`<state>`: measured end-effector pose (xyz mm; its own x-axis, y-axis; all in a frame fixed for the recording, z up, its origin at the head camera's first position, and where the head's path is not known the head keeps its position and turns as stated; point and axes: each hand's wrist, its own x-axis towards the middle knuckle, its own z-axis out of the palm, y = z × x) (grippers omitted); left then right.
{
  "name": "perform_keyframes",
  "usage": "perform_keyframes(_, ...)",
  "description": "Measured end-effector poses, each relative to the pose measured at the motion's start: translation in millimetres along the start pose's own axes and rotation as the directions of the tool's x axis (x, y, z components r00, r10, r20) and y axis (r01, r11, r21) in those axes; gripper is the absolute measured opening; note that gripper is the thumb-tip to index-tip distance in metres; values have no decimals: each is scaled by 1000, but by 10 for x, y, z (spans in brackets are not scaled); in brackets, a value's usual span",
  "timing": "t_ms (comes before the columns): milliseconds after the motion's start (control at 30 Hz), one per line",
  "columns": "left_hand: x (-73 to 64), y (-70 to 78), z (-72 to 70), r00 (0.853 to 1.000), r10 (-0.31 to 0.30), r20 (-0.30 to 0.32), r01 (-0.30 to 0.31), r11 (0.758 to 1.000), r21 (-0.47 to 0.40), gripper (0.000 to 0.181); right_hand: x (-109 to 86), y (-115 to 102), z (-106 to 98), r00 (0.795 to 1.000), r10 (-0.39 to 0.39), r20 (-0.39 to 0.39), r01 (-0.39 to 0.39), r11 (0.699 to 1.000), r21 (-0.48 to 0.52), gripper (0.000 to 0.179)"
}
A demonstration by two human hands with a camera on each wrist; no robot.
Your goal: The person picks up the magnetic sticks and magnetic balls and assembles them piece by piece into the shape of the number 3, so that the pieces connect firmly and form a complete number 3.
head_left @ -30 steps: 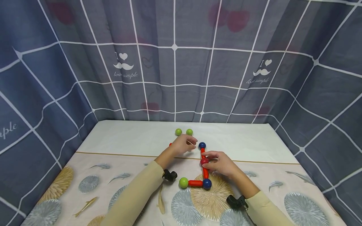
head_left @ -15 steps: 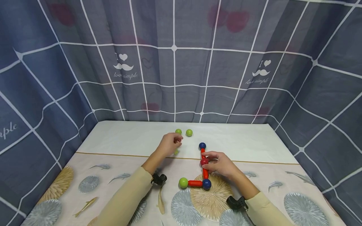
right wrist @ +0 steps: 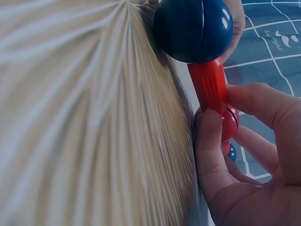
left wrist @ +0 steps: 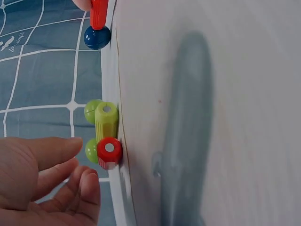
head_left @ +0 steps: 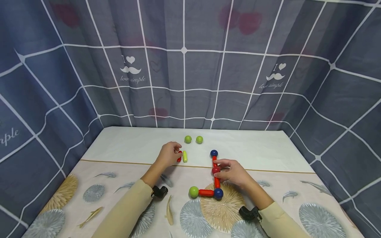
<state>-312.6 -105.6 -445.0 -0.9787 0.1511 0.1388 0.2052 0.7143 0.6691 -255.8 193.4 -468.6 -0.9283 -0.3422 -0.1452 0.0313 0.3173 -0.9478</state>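
1. Rod-and-ball chain [head_left: 217, 182] lay bent on the table [head_left: 134, 142]: far blue ball [head_left: 214, 153], red ball [head_left: 215, 170] mid-run, near blue ball [head_left: 218, 193], then off to the L a green end ball [head_left: 193, 192], all linked w/ red rods [head_left: 206, 192].
2. R hand [head_left: 233, 172] gripped it at the middle; R wrist view had thumb & index finger pinching a rod right by the red ball. No visible change there vs. 1 sec ago.
3. L hand [head_left: 168, 154] was what changed: it'd gone from near the chain's far end over to the L, beside the loose red rod [head_left: 179, 156]. Fingers parted, nothing btwn them; L wrist view showed a gap to the rod.
4. That move also uncovered the yellow-green rod [head_left: 185, 156], lying just R of the red one. Two green balls [head_left: 193, 139] sat beyond, apart from each other.
5. Meaning for the work: chain was steadied one-handed, L hand was free at the spare pcs, & neither loose rod was joined on yet.
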Motion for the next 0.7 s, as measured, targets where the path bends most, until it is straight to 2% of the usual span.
perform_keyframes(133, -19, -18, -10, 998, -52, 24, 52, 999, 5, 34, -1, -9, -21, 1000, 6, -5, -6, 1000, -9, 59)
perform_keyframes(333, -23, -39, 1, 993, -99, 70, 97, 995, 29, 39, -1, -12, -44, 1000, 13, 1, -13, 1000, 2, 60)
perform_keyframes(700, 4, -55, 17, 989, -126, 74, 123, 991, 48, 41, -11, -9, -94, 1000, 23, -9, -23, 999, -28, 57)
